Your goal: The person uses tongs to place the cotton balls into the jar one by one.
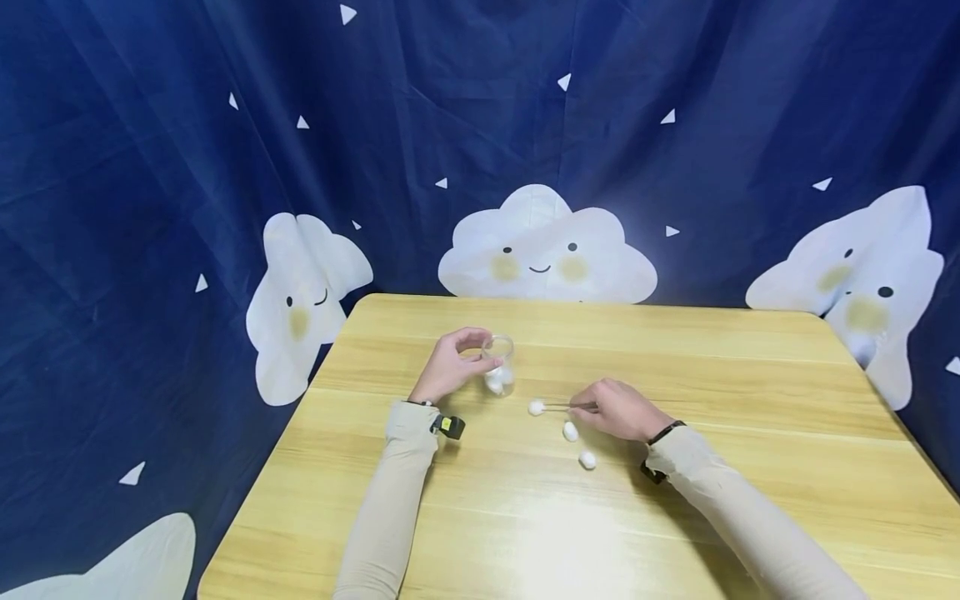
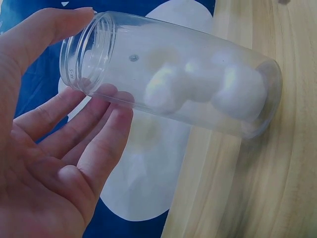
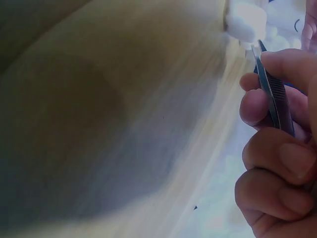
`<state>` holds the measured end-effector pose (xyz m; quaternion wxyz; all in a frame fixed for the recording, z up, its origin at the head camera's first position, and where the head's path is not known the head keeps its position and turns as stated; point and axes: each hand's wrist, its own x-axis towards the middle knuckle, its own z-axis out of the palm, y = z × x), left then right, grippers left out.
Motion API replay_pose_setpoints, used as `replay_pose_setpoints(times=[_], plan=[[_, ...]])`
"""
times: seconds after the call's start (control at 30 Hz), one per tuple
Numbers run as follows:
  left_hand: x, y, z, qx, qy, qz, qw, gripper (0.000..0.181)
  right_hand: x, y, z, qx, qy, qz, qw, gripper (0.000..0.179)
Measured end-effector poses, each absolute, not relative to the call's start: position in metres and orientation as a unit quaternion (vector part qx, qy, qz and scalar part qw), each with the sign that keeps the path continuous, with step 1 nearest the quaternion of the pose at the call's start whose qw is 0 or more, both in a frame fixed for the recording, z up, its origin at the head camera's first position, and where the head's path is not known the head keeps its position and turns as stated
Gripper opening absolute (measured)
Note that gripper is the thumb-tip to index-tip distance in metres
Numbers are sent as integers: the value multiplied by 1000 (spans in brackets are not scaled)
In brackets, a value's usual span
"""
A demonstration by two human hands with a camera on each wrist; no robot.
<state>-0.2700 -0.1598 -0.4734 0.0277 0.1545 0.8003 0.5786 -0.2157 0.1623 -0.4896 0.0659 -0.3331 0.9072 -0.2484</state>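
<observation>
Thumb and fingers of my left hand (image 1: 448,367) grip a clear plastic jar (image 2: 163,49) around its open, threaded neck. The jar stands on the table with several white cotton balls (image 2: 240,91) at its bottom. In my right hand (image 1: 621,410) a pair of metal tweezers (image 3: 273,89) is pinched, tips pointing left toward the jar. At those tips is one cotton ball (image 1: 536,407), a short way to the right of the jar. Two more cotton balls lie on the table by the right hand, one (image 1: 571,431) just below the tweezers and another (image 1: 587,460) nearer the front.
The wooden table (image 1: 337,500) has rounded back corners and reaches the curtain. Behind it hangs a dark blue curtain (image 1: 480,100) printed with white clouds and triangles. A small black camera (image 1: 450,427) sits on the left wrist.
</observation>
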Motion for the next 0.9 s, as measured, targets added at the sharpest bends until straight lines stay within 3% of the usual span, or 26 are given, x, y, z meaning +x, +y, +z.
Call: replay_pose_setpoints(times=[0.4,0.9], plan=[[-271,-160,-475,147,794,588,35,48,-214,163,-490,-334,907,-253,51,13],[-270,-160,-472,144,796,587,38,47,-215,169,-483,-336,905,-259,19,14]])
